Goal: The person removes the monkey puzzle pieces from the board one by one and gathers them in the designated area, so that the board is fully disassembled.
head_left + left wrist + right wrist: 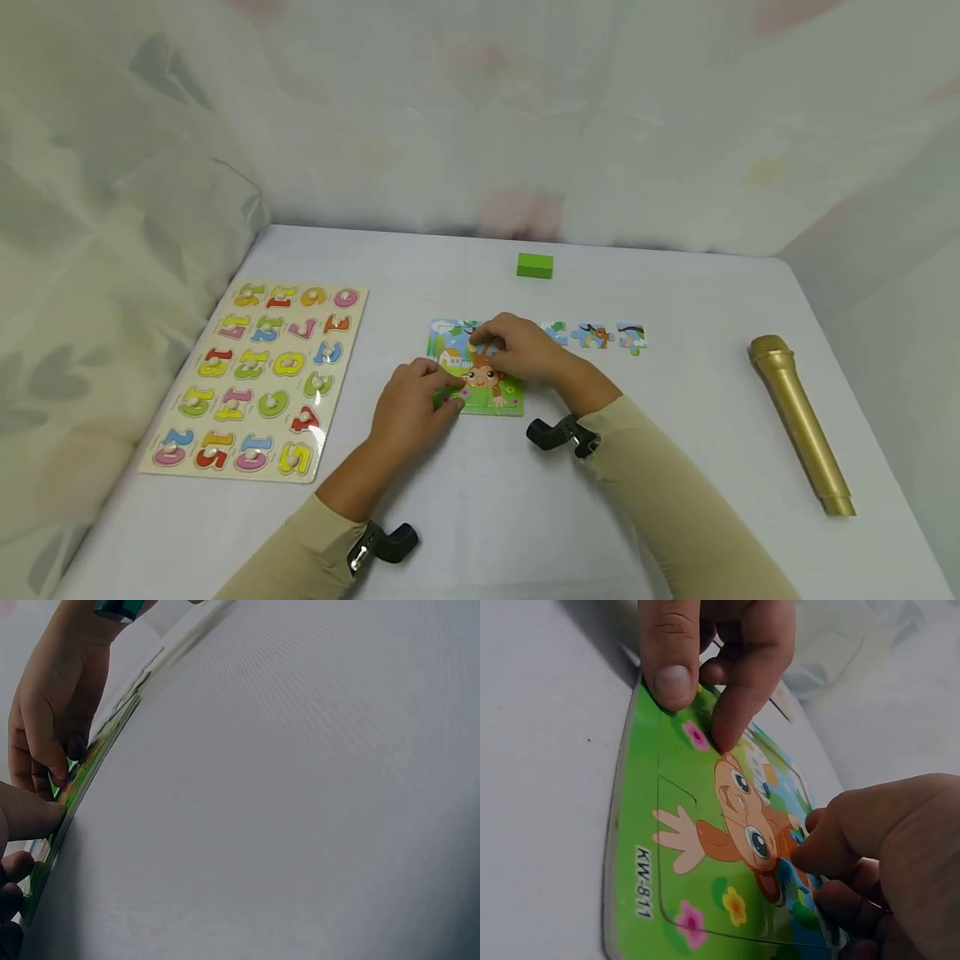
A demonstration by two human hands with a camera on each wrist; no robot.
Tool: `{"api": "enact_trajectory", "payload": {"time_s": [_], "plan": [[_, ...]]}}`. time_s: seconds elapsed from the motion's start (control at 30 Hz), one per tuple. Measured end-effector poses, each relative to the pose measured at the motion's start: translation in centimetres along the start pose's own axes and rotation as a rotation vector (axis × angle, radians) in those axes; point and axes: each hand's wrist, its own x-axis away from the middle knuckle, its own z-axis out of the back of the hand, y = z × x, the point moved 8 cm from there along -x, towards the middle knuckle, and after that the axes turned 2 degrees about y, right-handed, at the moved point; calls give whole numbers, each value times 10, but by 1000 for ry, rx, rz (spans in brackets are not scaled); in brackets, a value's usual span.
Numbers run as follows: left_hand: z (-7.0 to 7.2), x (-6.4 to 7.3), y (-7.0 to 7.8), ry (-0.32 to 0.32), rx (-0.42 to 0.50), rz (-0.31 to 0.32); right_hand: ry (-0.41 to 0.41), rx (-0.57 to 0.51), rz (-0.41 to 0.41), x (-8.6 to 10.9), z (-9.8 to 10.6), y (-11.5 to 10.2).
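A jigsaw puzzle board (491,407) with a monkey picture lies flat on the white table. My left hand (411,406) rests at its near-left corner, thumb and index fingertip pressing on the green border and picture in the right wrist view. Over the upper right part of the board, my right hand (525,346) has its fingers bent around a blue-and-green puzzle piece (796,896) beside the monkey's ear. That piece sits slightly uneven with the picture, and the fingers hide part of it. Three loose puzzle pieces (594,336) lie in a row right of the board.
To the left lies a wooden number board (255,383) with knobbed numerals. A green block (535,266) is near the table's back edge. At the right lies a gold microphone (802,425). Patterned cloth (450,125) hangs behind the table.
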Motion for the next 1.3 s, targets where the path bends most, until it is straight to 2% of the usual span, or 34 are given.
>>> {"api": "enact_trajectory", "payload": {"time_s": [0.17, 0.47, 0.97, 1.3], "plan": [[-1, 0, 0, 0, 0, 2, -42, 7, 4, 0, 0, 0], [-2, 0, 0, -1, -2, -2, -67, 22, -29, -3, -2, 1], [-5, -3, -2, -17, 3, -7, -51, -11, -29, -1, -3, 2], [-5, -3, -5, -29, 19, 21, -31, -58, -24, -3, -5, 3]]}}
